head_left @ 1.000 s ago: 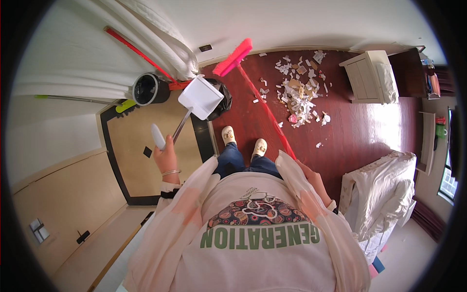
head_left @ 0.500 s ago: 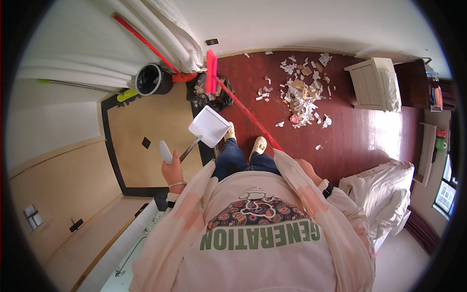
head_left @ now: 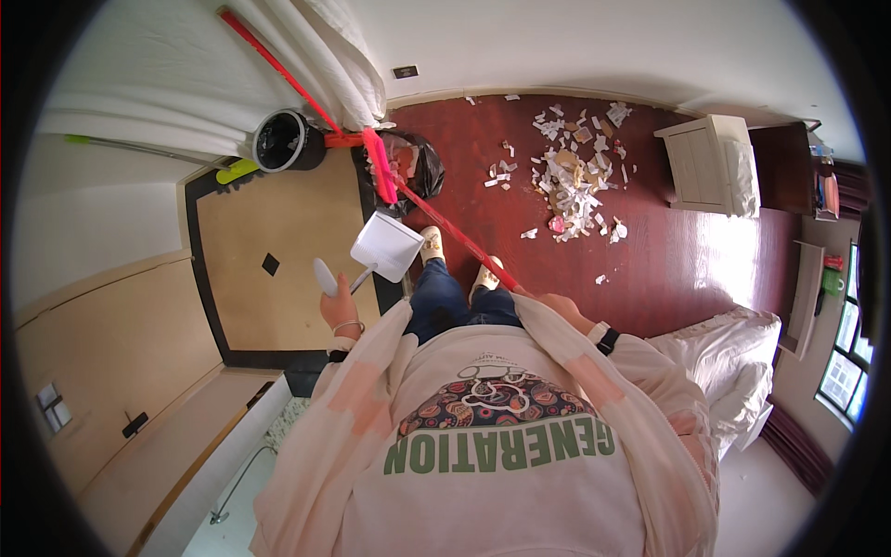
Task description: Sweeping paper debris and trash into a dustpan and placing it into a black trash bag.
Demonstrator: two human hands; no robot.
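A white dustpan [head_left: 388,246] is held out left of my feet, my left hand [head_left: 340,306] closed round its grey handle. From the same hand sticks up a white oval piece [head_left: 325,278]; whether it belongs to the dustpan I cannot tell. My right hand [head_left: 568,314], partly covered by my jacket, grips a red broom [head_left: 464,237] near the upper end of its stick; the fingers are mostly hidden. Its pink-red head [head_left: 379,167] appears in front of a black garbage bag [head_left: 422,165] that has rubbish in it.
Paper scraps [head_left: 571,186] lie heaped on the dark red floor ahead to the right, with strays around. A black bin [head_left: 288,141], a second red broom [head_left: 278,70] and a green brush [head_left: 238,171] stand far left. A white cabinet [head_left: 707,167] stands right, a covered bed [head_left: 724,362] nearer.
The broom head has moved left and nearer, and its stick lies flatter. My left hand and the dustpan have shifted slightly, the handle turning a little. Both hands keep their hold.
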